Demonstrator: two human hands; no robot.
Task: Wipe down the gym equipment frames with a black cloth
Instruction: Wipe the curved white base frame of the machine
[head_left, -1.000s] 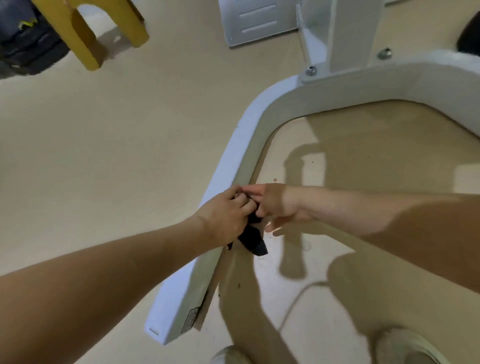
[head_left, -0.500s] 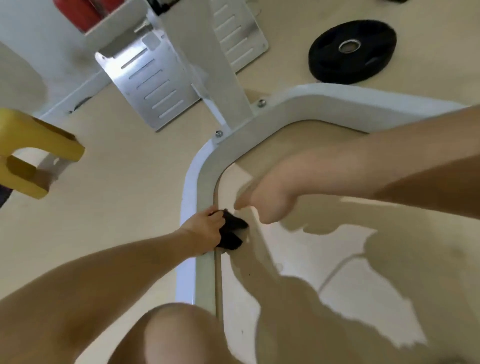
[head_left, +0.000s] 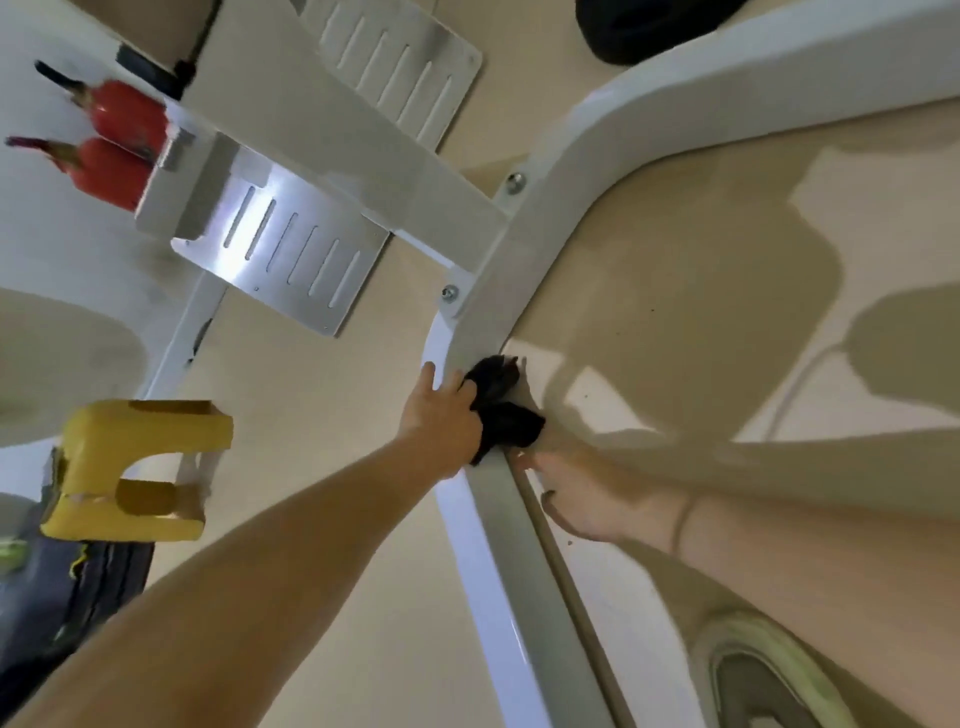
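The white gym frame (head_left: 498, 519) lies on the beige floor and bends to the right at a rounded corner. A crumpled black cloth (head_left: 506, 415) sits on the frame's inner edge just before that bend. My left hand (head_left: 441, 410) reaches over the frame from the left and grips the cloth against the metal, thumb on the frame's outer side. My right hand (head_left: 587, 493) rests on the floor right beside the frame's inner edge, just below the cloth, fingers spread and holding nothing.
An upright post is bolted to the corner, with two slotted metal footplates (head_left: 280, 260) beside it. A yellow block (head_left: 140, 467) and a dark bag (head_left: 52, 587) lie left, red objects (head_left: 114, 145) far left, a black weight plate (head_left: 649, 26) at the top, a shoe (head_left: 769, 670) bottom right.
Both hands met at the cloth a second ago. My right hand has let go and dropped to the floor; my left hand has slid the cloth along the frame toward the bend.
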